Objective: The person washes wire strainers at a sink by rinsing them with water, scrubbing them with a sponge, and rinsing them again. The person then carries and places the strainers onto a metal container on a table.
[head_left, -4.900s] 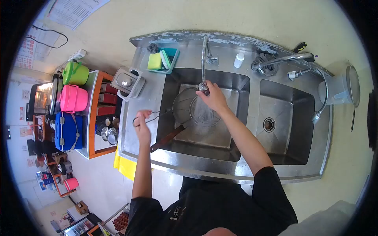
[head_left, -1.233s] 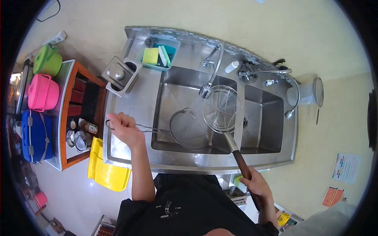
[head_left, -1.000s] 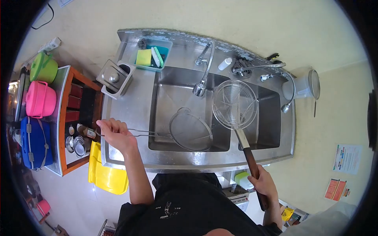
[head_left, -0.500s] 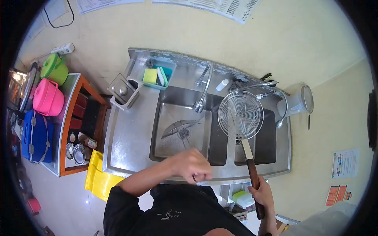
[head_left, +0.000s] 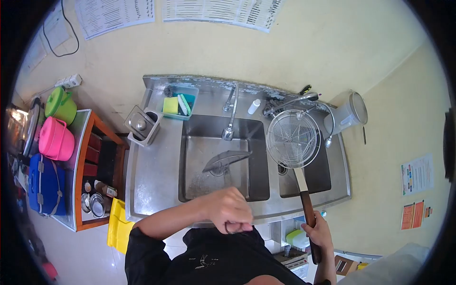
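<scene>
My right hand is closed around the dark wooden handle of a large round wire strainer, whose basket hangs over the right sink basin. In front of the left basin, my left hand is curled into a fist. A grey, see-through fan shape, looking like a fine-mesh skimmer seen at a slant, shows over that basin. Its thin stem points down to the fist, which hides the grip. A small dark loop shows under the curled fingers.
A faucet and a white bottle stand behind the basins. A teal tub with sponge and brush and a metal container are at left. A pitcher stands at the right corner, beside the wall. A yellow bin is below left.
The view has tilted upward and shifted, so the sink sits lower. The slanted skimmer has turned slightly and moved right relative to the basin, while the wire strainer stays in my right hand.
</scene>
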### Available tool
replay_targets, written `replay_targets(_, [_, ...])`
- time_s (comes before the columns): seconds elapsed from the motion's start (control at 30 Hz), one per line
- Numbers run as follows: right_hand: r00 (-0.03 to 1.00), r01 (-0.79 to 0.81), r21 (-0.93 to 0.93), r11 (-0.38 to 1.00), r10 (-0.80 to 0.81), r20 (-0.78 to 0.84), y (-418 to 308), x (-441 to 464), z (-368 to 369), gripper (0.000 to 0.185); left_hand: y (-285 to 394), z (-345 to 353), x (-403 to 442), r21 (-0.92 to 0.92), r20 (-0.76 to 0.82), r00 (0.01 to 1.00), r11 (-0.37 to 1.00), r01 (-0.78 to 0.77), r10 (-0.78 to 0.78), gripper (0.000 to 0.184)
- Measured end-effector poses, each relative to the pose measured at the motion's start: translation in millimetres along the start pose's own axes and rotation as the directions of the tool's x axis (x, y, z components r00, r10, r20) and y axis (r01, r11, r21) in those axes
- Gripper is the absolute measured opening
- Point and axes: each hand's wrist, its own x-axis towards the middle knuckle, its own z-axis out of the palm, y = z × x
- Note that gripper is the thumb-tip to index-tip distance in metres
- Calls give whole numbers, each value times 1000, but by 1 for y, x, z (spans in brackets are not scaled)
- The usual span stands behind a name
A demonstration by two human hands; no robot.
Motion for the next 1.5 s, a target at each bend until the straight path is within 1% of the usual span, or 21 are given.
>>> replay_targets(0.07, [991, 97, -43, 994, -101, -87, 25, 2, 6, 42, 13, -21, 14, -36, -78, 996, 999, 40, -43, 43])
replay_targets(0.17, [940, 200, -50, 978, -206, -272, 32, 6, 5, 39, 34, -43, 39, -155, -218, 974, 988, 26, -59, 48])
replay_targets(0.2, [953, 179, 136, 974, -137, -270, 28, 9, 3, 36, 31, -49, 45, -166, -192, 981, 986, 5, -37, 48])
replay_targets(0.27, [973, 117, 494, 862, -1, -229, 14, 14, -1, 31, 27, -55, 57, -196, -134, 991, 980, -31, 4, 48])
replay_targets(0.37, [974, 116, 519, 847, 5, -227, 1, 12, -11, 23, 15, -24, 63, -186, 103, 974, 966, -178, 200, 47])
replay_targets(0.4, [970, 167, 540, 825, -39, -241, 8, 12, -10, 24, 18, -15, 70, -129, 246, 944, 972, -194, 221, 45])
replay_targets(0.43, [965, 172, 532, 829, -32, -262, 9, 11, -9, 26, 22, -6, 75, -76, 379, 897, 973, -216, 229, 44])
replay_targets(0.5, [958, 168, 515, 841, -15, -287, 10, 6, -8, 30, 24, 11, 75, -122, 379, 895, 972, -203, 235, 38])
replay_targets(0.53, [959, 150, 521, 840, 5, -283, 16, 4, -10, 39, 24, 17, 75, -143, 378, 897, 972, -189, 230, 34])
replay_targets(0.63, [904, 186, 351, 918, -20, -427, 46, 10, -11, 42, 25, 30, 84, -149, 419, 876, 970, -194, 240, 40])
replay_targets(0.67, [901, 153, 373, 915, 26, -433, 48, 10, -14, 46, 24, 36, 85, -145, 434, 871, 972, -185, 231, 41])
replay_targets(0.77, [848, 224, 227, 948, -75, -524, 52, 13, -27, 47, 14, 53, 88, -130, 461, 865, 979, -155, 198, 45])
replay_targets(0.83, [873, 220, 252, 942, -75, -482, 63, 18, -35, 49, 0, 61, 91, -116, 463, 871, 986, -122, 162, 45])
replay_targets(0.93, [915, 202, 264, 943, -85, -395, 76, 29, -48, 51, -27, 69, 86, -55, 491, 869, 998, -34, 56, 42])
replay_targets(1.0, [928, 205, 298, 932, -89, -361, 84, 37, -52, 51, -52, 77, 66, -15, 551, 834, 999, 49, -33, 37])
replay_targets(1.03, [931, 215, 280, 936, -110, -348, 88, 42, -55, 50, -66, 82, 53, 8, 576, 814, 996, 87, -76, 35])
replay_targets(1.13, [938, 236, 258, 937, -150, -311, 101, 60, -56, 50, -97, 86, 1, 86, 579, 763, 952, 294, -288, 34])
replay_targets(1.23, [955, 215, 292, 932, -137, -265, 111, 75, -45, 50, -116, 70, -51, 264, 599, 653, 884, 386, -464, 31])
replay_targets(1.33, [971, 178, 294, 939, -119, -207, 108, 83, -36, 51, -124, 59, -106, 425, 576, 574, 813, 397, -582, 29])
replay_targets(1.43, [981, 157, 292, 943, -113, -161, 98, 87, -25, 51, -129, 62, -155, 421, 503, 639, 811, 406, -582, 26])
replay_targets(1.5, [984, 150, 283, 947, -116, -135, 95, 90, -16, 52, -135, 68, -163, 464, 523, 607, 797, 387, -599, 22])
